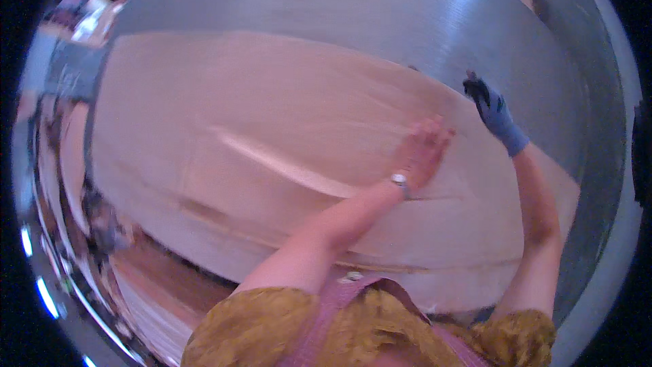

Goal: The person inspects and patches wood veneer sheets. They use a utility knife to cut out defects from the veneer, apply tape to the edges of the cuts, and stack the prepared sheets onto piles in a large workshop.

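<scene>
I am looking down through the head camera, and the whole view is blurred and curved by the fisheye lens. At the far left edge I can make out only smeared shapes of clutter [75, 75], too blurred to tell what they are. Low on the left, near me, are layered pale and reddish-brown sheets [146, 292] stacked below the work surface.

Filling the middle of the view is a large, thin, pale tan sheet [244, 129], like wood veneer. It lies flat on a grey metal table [339, 7] that shows beyond its far edge and along the right side. A lighter streak runs diagonally across the sheet's middle.

Right of centre, my left hand [422, 149] is bare and rests palm down on the sheet, fingers stretched out flat and slightly spread, pointing to the far right. It presses on the surface and grips nothing. A wristwatch [401, 181] sits on that wrist, and the bare forearm runs back to me at the lower middle.

Further right, my right hand [492, 110] wears a blue glove. It is at the sheet's far right edge, where the sheet meets the metal table. The fingers look bent down onto that edge, but I cannot tell whether they are pinching it or only touching it.

At the bottom, near me, are mustard-yellow sleeves [258, 326] and a pink apron strap [326, 319].
</scene>
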`<act>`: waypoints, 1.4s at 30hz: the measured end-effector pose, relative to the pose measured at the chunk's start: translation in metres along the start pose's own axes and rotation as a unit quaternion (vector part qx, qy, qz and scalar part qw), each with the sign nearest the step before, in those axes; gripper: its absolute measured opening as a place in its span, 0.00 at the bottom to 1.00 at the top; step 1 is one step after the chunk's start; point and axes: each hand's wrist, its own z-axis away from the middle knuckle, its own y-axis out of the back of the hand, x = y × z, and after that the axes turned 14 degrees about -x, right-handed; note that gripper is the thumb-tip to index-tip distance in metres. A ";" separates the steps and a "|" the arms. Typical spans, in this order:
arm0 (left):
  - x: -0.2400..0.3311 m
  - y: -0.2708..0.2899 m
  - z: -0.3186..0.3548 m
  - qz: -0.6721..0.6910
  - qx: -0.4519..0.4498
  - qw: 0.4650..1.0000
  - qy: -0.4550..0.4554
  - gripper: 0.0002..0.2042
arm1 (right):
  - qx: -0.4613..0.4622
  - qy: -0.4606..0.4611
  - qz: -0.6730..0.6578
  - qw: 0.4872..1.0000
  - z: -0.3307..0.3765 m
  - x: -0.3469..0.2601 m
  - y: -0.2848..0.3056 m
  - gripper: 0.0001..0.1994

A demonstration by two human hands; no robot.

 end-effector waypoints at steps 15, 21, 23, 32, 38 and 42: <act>-0.229 0.131 0.145 -0.062 0.138 0.946 0.286 0.23 | -0.094 -0.133 0.142 0.976 0.001 -0.038 -0.030 0.13; -0.283 0.121 0.187 -0.024 0.135 0.953 0.270 0.30 | -0.175 -0.052 0.254 0.950 -0.095 -0.122 -0.036 0.13; -0.281 0.119 0.182 -0.009 0.140 0.953 0.268 0.30 | -0.149 0.030 0.200 0.968 -0.149 -0.205 -0.068 0.13; -0.286 0.129 0.188 0.016 0.144 0.944 0.296 0.28 | -0.170 0.357 0.348 0.850 -0.336 -0.337 -0.212 0.07; -0.282 0.141 0.186 0.062 0.135 0.939 0.311 0.28 | -0.211 0.487 0.409 0.742 -0.383 -0.357 -0.226 0.04; -0.286 0.146 0.186 0.100 0.116 0.942 0.300 0.30 | -0.266 0.500 0.413 0.713 -0.394 -0.355 -0.228 0.06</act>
